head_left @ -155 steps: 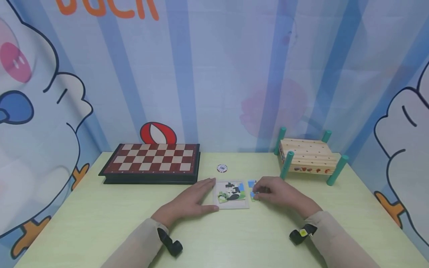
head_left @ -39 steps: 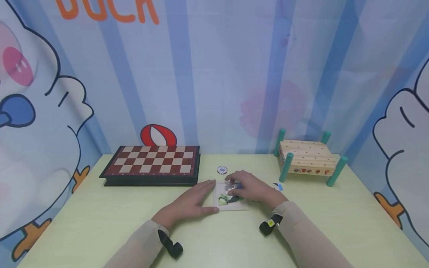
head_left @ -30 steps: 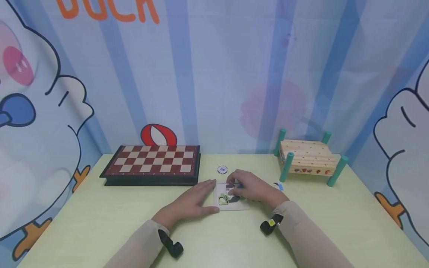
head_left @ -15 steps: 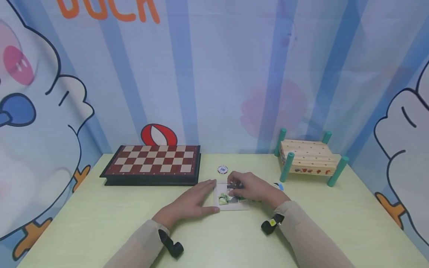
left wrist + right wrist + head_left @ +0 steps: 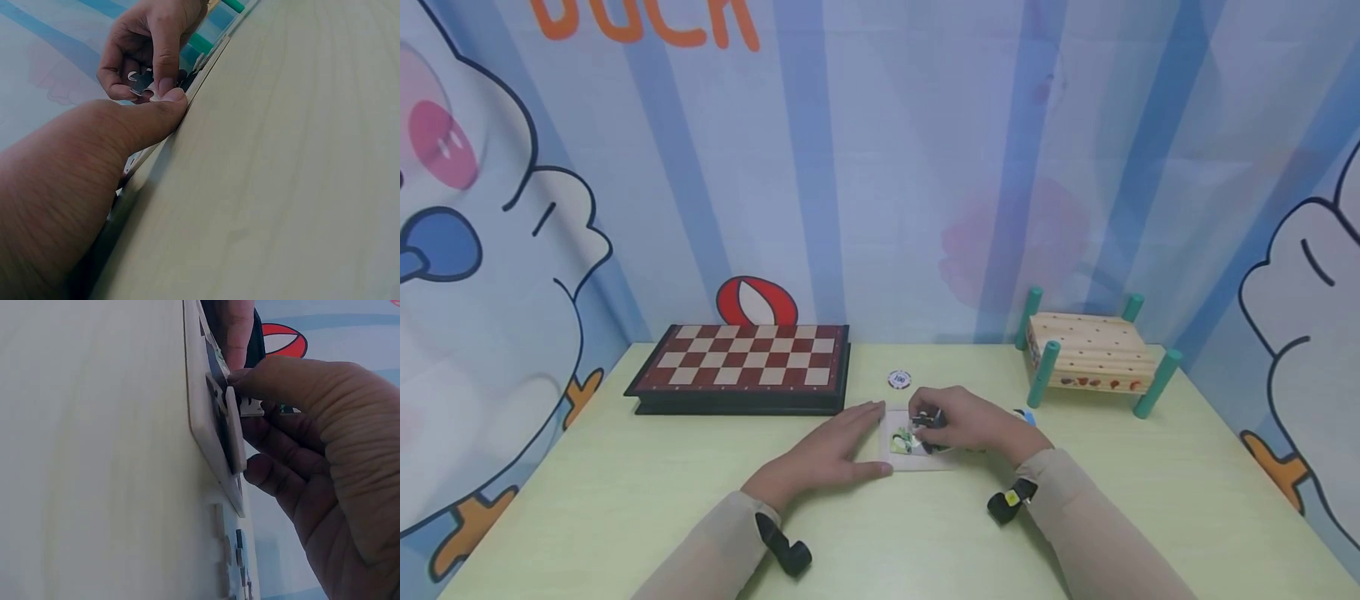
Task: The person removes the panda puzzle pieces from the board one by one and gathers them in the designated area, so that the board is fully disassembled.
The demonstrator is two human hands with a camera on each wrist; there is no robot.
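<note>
A shallow light wooden puzzle tray [image 5: 919,465] lies in front of me, with a green printed puzzle piece [image 5: 901,440] at its left. My left hand [image 5: 823,457] rests along the tray's left side, thumb and fingers spread. Over the tray, my right hand [image 5: 958,425] pinches a black-and-white puzzle piece [image 5: 142,81] between thumb and fingers. In the right wrist view, another puzzle piece [image 5: 235,431] tilts up from the tray below the right thumb. The right hand hides much of the tray's right half in the head view.
Loose puzzle pieces [image 5: 226,550] lie right of the tray, partly behind the right wrist. A round chip marked 100 [image 5: 899,380] sits beyond it. At the back left stands a checkered game board [image 5: 737,358]; at the back right, a wooden bench with green pegs [image 5: 1090,342].
My right hand has moved left from the loose pieces to over the tray. In the last second, the pinched piece has tilted up and puzzle pieces beneath have shifted. My left hand stays put.
</note>
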